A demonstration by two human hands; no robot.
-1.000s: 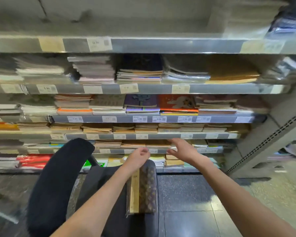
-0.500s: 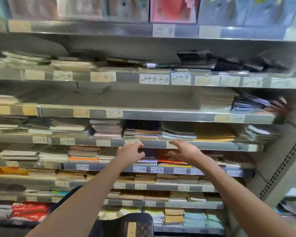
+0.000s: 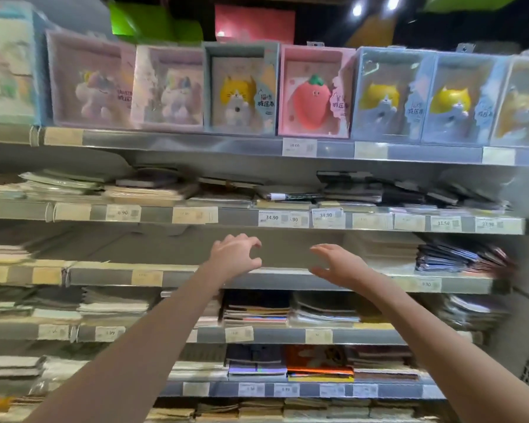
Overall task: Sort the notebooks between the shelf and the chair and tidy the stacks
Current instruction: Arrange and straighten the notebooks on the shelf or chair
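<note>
From the head view, the left hand [image 3: 234, 257] is raised before the grey metal shop shelf [image 3: 287, 277], its fingers [image 3: 251, 242] loosely curled and holding nothing, thumb near the shelf's front edge. The right hand [image 3: 338, 265] is just beside it, fingers spread wide and empty. Beyond the fingertips of both hands the shelf level looks bare at its middle. Below the fingers lie flat stacks of notebooks [image 3: 257, 312] with dark and pale covers, and under those an orange-covered notebook stack [image 3: 319, 363]. To the right of the right fingers sits a dark blue stack [image 3: 449, 257]. Well above the fingers stand pastel boxed toy notebooks [image 3: 313, 93]. The chair is out of sight.
</note>
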